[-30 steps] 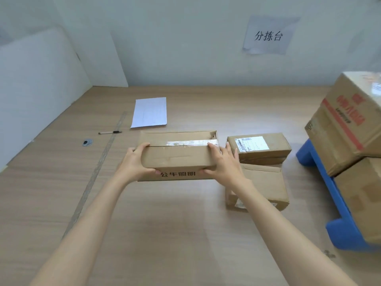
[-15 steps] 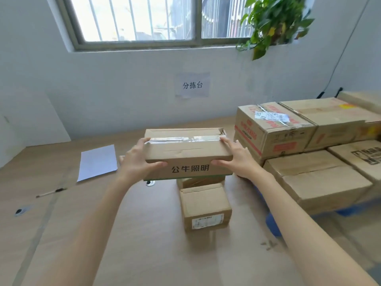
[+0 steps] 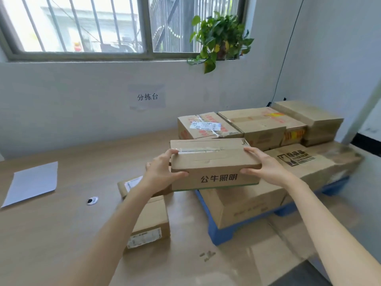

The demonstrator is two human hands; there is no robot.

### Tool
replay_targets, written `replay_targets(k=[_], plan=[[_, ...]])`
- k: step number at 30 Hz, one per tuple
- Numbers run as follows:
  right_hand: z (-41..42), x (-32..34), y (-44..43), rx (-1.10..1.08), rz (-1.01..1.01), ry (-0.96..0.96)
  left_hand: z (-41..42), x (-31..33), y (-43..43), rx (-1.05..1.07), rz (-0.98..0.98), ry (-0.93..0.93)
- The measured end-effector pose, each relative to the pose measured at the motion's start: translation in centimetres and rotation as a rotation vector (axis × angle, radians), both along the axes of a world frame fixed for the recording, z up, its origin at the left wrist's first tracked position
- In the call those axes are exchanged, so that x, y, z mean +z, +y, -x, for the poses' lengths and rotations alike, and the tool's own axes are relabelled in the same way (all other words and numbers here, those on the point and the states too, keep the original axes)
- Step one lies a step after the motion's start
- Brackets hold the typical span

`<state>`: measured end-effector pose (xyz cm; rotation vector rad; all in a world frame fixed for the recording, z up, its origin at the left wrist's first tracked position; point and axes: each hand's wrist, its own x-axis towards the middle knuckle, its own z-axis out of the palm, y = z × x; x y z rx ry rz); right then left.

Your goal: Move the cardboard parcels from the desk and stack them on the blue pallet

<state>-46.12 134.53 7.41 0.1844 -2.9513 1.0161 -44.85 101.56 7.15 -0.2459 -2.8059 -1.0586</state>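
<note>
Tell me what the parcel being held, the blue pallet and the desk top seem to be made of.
The held parcel is matte brown cardboard, creased, with glossy clear tape along its top seam. The blue pallet is probably moulded plastic: uniform colour, smooth rounded corners. The desk top shows pale wood grain with a slight sheen; laminate or veneer, cannot tell which.

Matt cardboard box (image 3: 214, 166), glossy tape (image 3: 198, 150) on it, smooth wood-grain desk (image 3: 61, 234) below the grip, plastic pallet (image 3: 220, 232) rightward
</note>
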Motion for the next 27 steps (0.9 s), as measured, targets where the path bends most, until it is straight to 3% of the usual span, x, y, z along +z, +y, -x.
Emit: replay_targets(k=[12,27], plan=[[4.8,-3.6,14.7,0.136,0.024,-0.115,0.3,-4.1,14.0,0.038,-0.081,-0.108],[6.9,-6.3,16.0,0.236,0.034,-0.085,-0.9,-6.1,17.1,0.207,-0.012,-0.103]])
